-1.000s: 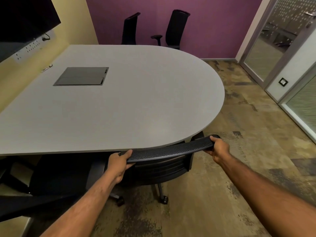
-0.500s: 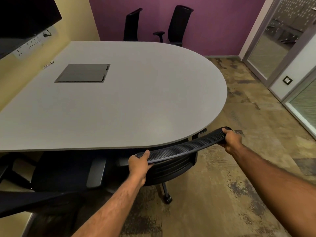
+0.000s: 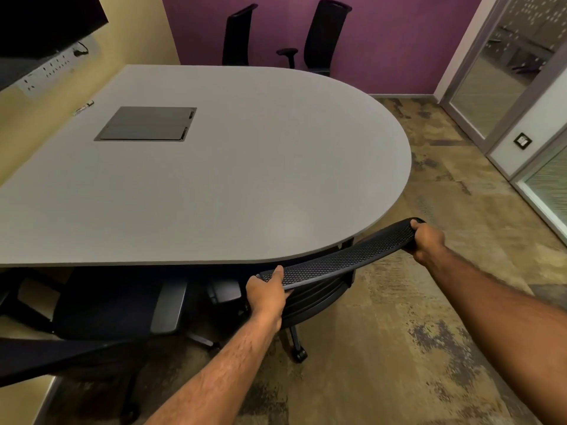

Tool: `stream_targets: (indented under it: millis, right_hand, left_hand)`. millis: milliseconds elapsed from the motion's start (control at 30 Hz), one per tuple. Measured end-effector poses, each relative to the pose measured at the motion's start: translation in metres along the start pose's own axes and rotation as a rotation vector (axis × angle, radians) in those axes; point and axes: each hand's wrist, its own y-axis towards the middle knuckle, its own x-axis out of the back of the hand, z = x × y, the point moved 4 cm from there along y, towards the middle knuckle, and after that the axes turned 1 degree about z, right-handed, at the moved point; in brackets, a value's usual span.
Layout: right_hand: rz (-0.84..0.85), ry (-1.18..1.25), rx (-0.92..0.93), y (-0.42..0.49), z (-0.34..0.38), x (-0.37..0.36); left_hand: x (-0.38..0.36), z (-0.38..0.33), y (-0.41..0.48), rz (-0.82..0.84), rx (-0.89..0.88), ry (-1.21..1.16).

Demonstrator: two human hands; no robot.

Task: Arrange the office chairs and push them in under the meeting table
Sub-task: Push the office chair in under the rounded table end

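Head view: the grey counter (image 3: 233,179) fills the middle of the frame, its rounded end curving down to the lower right. Right of that curve the mottled floor (image 3: 414,317) lies open as far as the glass doors (image 3: 503,65) at the right edge. In the lower centre a black chair (image 3: 334,265) has its seat tucked under the counter's near edge, its mesh backrest top running from lower left to upper right just outside the rim. One castor (image 3: 299,354) shows on the floor below it. A second chair (image 3: 116,299) sits in the lower left, its seat partly under the counter and well apart from the right end. Two more chairs (image 3: 325,35) stand at the far side against the purple wall at the top.

Compared with a second ago, the backrest has swung further toward the right of the frame and tilts more steeply, and both hands have moved right with it.

The left hand (image 3: 265,294) grips the backrest's lower-left end, thumb on top and fingers (image 3: 288,294) curled beneath. The right hand (image 3: 428,240) is closed around the upper-right end, fingers wrapped over the edge. The backrest spans between the two hands.
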Motion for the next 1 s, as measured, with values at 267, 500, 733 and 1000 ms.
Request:
stream_targets:
  millis: [267,500,733,1000]
  right_hand:
    - [-0.08,0.007,0.018,0.002,-0.006,0.007]
    - [-0.141,0.005,0.041,0.003,-0.003,0.034]
    - [-0.165,-0.038,0.061,0.012,0.008,0.065]
    - [-0.085,-0.142,0.048,0.029,0.029,0.089]
  left_hand:
    - [0.001,0.015,-0.012,-0.027,-0.001,-0.008]
    - [-0.01,0.028,-0.026,-0.018,0.007,0.054]
    - [-0.036,0.04,-0.043,0.023,-0.002,0.112]
    - [-0.068,0.057,-0.055,0.005,-0.015,0.197]
